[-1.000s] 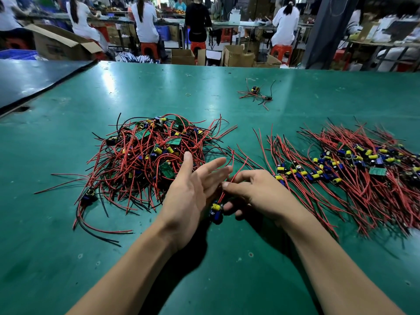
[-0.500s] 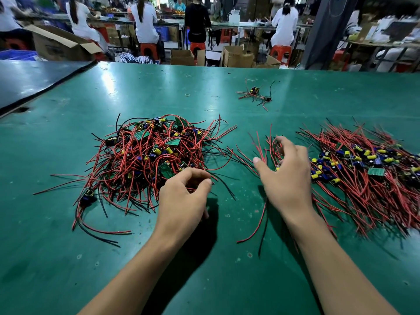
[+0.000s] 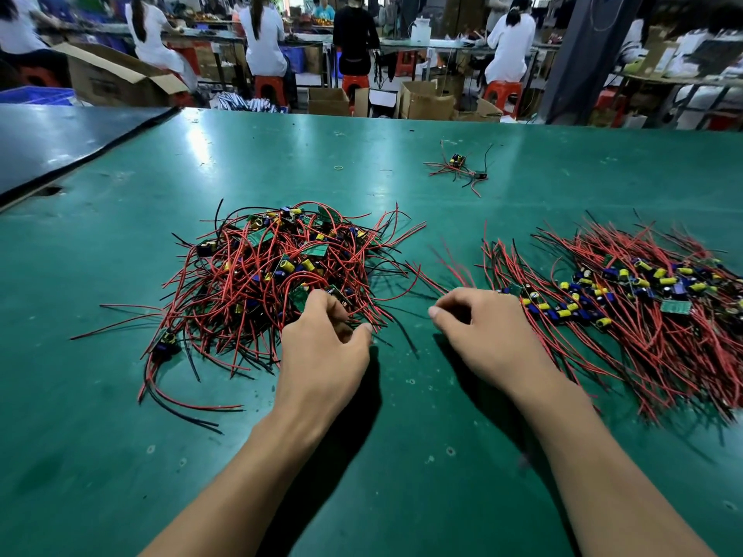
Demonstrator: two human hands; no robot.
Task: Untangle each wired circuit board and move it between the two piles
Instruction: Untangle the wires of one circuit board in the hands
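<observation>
– Green table top [image 3: 120, 456], item one on my remote feed. What lies on it?
– Item two, right side: a combed pile [image 3: 643, 319] of wired circuit boards. Its red leads lie roughly parallel, with yellow and blue parts in a band through the middle. Item three, left side: a tangled pile [image 3: 257, 283] of the same boards, red and black leads looped every way.
– And the hands?
– Item four, left hand [image 3: 325, 347]: at the tangled pile's near right edge, fingers curled down among the leads, thumb beside them. I cannot tell whether they pinch a board. Item five, right hand [image 3: 486, 335]: between the piles, just beside the combed pile's left edge, fingers loosely curled, nothing visible in them.
– Where do the boards sit relative to the hands?
– The tangled ones lie beyond and left of the left hand, meeting its fingertips. The combed ones lie right of the right hand.
– Smaller entries?
– One loose wired board [image 3: 458, 162] at far centre, well apart from both piles. A small yellow rubber band [image 3: 339, 168] lies left of it.
</observation>
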